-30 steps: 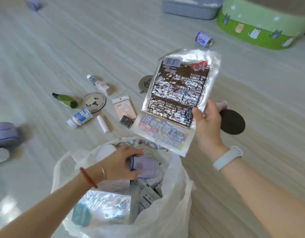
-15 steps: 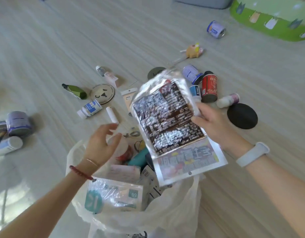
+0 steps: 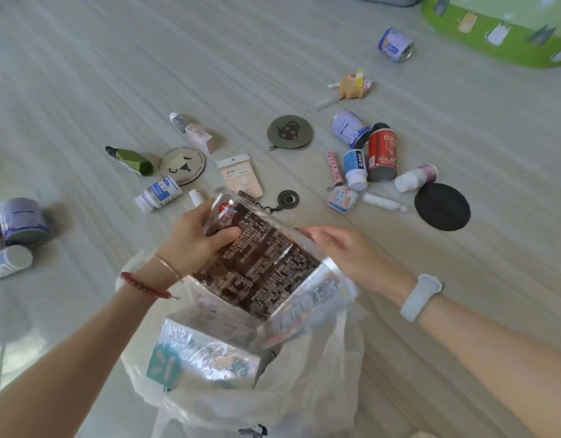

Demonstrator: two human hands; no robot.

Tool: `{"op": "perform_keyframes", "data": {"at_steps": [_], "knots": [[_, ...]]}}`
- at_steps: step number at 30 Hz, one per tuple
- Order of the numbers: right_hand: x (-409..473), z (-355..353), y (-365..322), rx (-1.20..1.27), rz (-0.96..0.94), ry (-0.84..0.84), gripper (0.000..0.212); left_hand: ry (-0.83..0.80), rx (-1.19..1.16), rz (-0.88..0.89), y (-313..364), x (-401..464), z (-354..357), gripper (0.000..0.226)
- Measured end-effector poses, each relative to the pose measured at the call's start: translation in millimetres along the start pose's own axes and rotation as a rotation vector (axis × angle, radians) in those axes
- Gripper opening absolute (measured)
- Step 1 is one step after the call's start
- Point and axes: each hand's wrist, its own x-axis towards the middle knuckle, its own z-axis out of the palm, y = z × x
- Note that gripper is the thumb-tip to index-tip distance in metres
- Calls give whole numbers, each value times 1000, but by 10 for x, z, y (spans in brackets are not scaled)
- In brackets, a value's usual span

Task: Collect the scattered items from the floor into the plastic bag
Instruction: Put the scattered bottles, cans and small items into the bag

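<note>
Foil packet [image 3: 266, 267] slants, long axis down into the plastic bag [image 3: 307, 377], left hand [image 3: 193, 245] pinching its top corner, right hand [image 3: 351, 257] seemingly loose-fingered at its edge.

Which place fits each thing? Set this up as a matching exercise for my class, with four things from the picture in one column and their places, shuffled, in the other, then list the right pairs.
Things:
1. red can
2. foil packet
3. green bottle
4. black disc

Places:
A. lying left of the round cat-face coaster
B. on the floor at the right, beyond the right hand
C. held by the left hand over the plastic bag
D. among the cluster of small bottles

Pairs: 1-D, 2-C, 3-A, 4-B
</note>
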Motion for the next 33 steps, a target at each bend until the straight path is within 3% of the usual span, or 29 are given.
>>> {"op": "perform_keyframes", "data": {"at_steps": [3,6,9,10,12,15,17,20,24,27,33], "knots": [[-26,-66,190,-166,163,204,34,170,3,16,56,10,-263,40],[-97,-51,349,-338,312,60,52,282,122,66,108,5,-467,40],[-151,-48,401,-411,409,-134,15,171,223,24,142,-24,-454,38],[-155,-60,393,-379,382,-130,16,114,255,14,149,-40,-413,35],[-161,-84,356,-290,299,-21,23,11,247,-2,134,-55,-297,26],[-162,-131,242,-122,200,211,12,-147,-43,-225,136,-62,-197,20],[-180,-139,195,-110,141,280,13,-195,-192,-335,139,-20,-167,20],[-185,-125,187,-136,119,315,14,-204,-36,-286,136,7,71,36],[-174,-118,190,-151,86,319,15,-189,264,-217,25,-167,583,84],[-186,-136,186,-189,47,309,16,-146,342,-74,-134,-280,698,80],[-243,-124,228,-377,-92,319,12,-431,632,165,-262,-436,800,97]]}}
